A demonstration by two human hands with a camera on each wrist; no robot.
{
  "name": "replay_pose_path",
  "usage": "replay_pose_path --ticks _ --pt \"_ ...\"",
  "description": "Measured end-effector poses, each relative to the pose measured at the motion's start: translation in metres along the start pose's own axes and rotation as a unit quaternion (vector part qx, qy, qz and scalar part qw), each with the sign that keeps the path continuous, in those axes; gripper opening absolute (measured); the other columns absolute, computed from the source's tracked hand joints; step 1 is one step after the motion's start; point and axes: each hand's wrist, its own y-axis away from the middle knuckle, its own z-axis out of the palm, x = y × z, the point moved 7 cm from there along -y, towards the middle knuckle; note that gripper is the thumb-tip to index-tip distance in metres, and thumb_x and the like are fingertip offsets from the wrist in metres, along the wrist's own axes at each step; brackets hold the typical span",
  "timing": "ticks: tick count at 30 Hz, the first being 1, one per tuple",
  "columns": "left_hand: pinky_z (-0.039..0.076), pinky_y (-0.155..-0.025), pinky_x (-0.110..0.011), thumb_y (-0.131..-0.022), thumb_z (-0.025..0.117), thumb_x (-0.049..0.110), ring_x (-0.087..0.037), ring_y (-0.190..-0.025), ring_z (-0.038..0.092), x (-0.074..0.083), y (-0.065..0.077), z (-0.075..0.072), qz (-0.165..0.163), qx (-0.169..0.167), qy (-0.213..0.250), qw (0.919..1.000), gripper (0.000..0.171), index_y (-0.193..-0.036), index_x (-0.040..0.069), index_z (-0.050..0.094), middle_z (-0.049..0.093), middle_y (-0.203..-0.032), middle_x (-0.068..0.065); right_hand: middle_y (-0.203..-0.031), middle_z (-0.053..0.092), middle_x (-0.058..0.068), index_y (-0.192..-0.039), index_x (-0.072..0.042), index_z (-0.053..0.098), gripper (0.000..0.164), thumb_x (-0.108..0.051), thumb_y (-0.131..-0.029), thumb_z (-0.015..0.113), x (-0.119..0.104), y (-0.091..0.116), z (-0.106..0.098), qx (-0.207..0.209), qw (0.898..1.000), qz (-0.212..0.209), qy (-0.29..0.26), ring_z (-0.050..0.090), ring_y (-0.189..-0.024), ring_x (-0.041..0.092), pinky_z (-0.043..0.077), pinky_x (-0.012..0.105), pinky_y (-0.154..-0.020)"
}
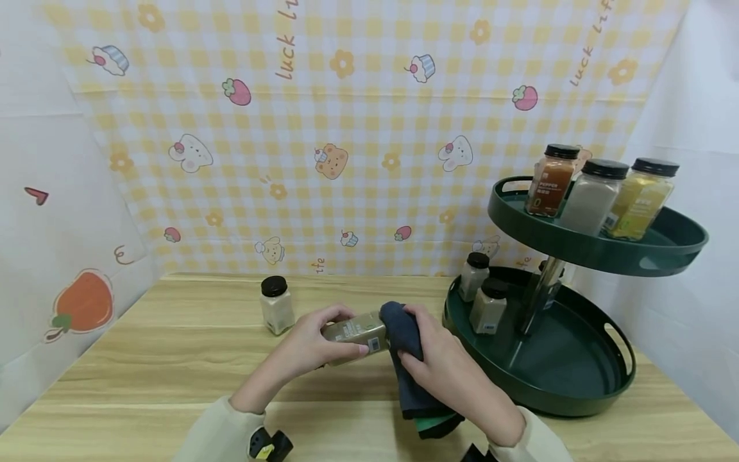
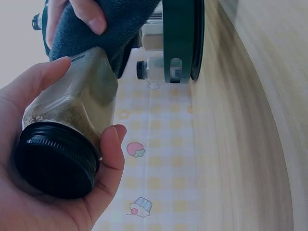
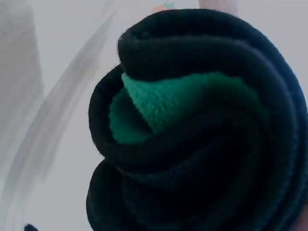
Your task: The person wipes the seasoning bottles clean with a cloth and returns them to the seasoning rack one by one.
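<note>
**Spice jar held between left hand and folded cloth**

A black-lidded spice jar (image 1: 359,330) is gripped in the left hand (image 1: 316,343), its sides pinched between the thumb and the curled fingers (image 2: 113,154). By the right hand (image 1: 441,353), a dark grey cloth (image 1: 404,343) with a green inner side is grasped, the thumb and fingers being bent round it. The jar is held tilted above the surface (image 1: 173,366), between the two hands; its lid (image 2: 55,161) is turned toward the left palm, and its base end is met by the cloth.

On the wood-grained surface, a second jar (image 1: 278,314) is stood upright beyond the left hand. To the right, a two-tier dark green tray (image 1: 537,398) is placed; three jars, including a red-brown pepper jar (image 1: 548,186), are carried on its upper tier, and further jars on its lower one. The background is covered by a yellow-checked curtain (image 1: 369,115) printed with strawberries and cupcakes.
</note>
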Motion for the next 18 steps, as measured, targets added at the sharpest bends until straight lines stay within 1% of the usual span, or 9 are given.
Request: replay_pose_path --ticks 3,7,10,14,18 --pt "0.049 -0.057 -0.031 -0.071 0.079 0.034 -0.018 -0.072 0.057 0.0 0.001 -0.001 -0.004 0.004 -0.008 0.9999 0.048 -0.112 0.016 0.062 0.061 -0.098 -0.009 -0.127 0.051 0.011 -0.133 -0.015 0.037 0.056 -0.014 -0.085 0.066 -0.002 0.001 -0.002 0.006 1.0 -0.002 -0.002 0.057 -0.103 0.023 0.05 0.042 -0.079" --pt "0.049 -0.06 -0.03 -0.068 0.081 0.036 -0.017 -0.074 0.058 0.002 0.0 -0.003 -0.001 0.023 -0.028 0.9993 0.051 -0.112 0.015 0.064 0.063 -0.096 -0.007 -0.127 0.051 0.011 -0.133 -0.014 0.037 0.056 -0.014 -0.085 0.066 -0.002 0.0 -0.002 0.016 1.0 -0.004 0.0 0.057 -0.103 0.024 0.05 0.042 -0.079" --pt "0.048 -0.063 -0.03 -0.067 0.081 0.036 -0.017 -0.078 0.057 0.004 0.001 -0.006 -0.001 0.036 -0.025 0.999 0.05 -0.11 0.016 0.066 0.063 -0.098 -0.007 -0.126 0.05 0.011 -0.133 -0.013 0.036 0.055 -0.013 -0.086 0.065 0.0 -0.001 0.002 0.014 1.0 -0.005 -0.005 0.057 -0.102 0.024 0.05 0.042 -0.079" --pt "0.048 -0.064 -0.03 -0.066 0.082 0.035 -0.019 -0.082 0.056 0.005 0.002 -0.009 -0.009 0.052 -0.011 0.9986 0.049 -0.109 0.017 0.067 0.062 -0.104 -0.007 -0.127 0.05 0.011 -0.133 -0.01 0.035 0.055 -0.013 -0.086 0.064 0.006 -0.004 0.016 -0.009 1.0 -0.007 -0.009 0.055 -0.107 0.024 0.048 0.044 -0.083" --pt "0.048 -0.065 -0.03 -0.065 0.083 0.034 -0.018 -0.083 0.056 0.006 0.002 -0.011 -0.009 0.062 -0.02 0.9978 0.049 -0.108 0.017 0.068 0.061 -0.105 -0.006 -0.126 0.052 0.013 -0.131 -0.009 0.036 0.054 -0.012 -0.086 0.065 0.011 -0.008 0.026 -0.025 0.999 -0.016 -0.011 0.054 -0.11 0.024 0.046 0.044 -0.085"
